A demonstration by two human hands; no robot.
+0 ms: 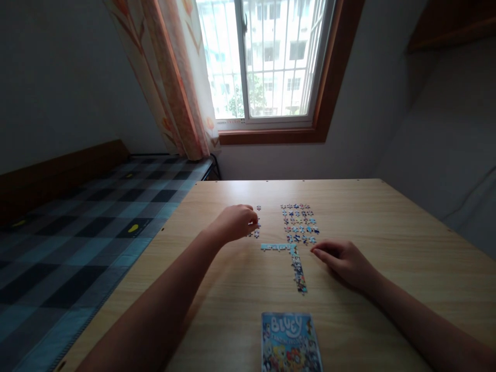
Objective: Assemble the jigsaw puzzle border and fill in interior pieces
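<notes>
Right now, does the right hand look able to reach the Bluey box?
Likely yes: the Bluey box lies nearer the person than the right hand, and I see no object between them.

Daylight comes through a sliding glass window (281,67) in a reddish-brown wooden frame (338,67), a pale building (279,28) and a green tree (256,93) outside. A cream-and-orange flowered fabric curtain (170,77) hangs on the window's left, near a bed (64,170) covered in blue, grey and black checked cloth (96,227). High on my right juts a dark wooden shelf (453,28).
</notes>
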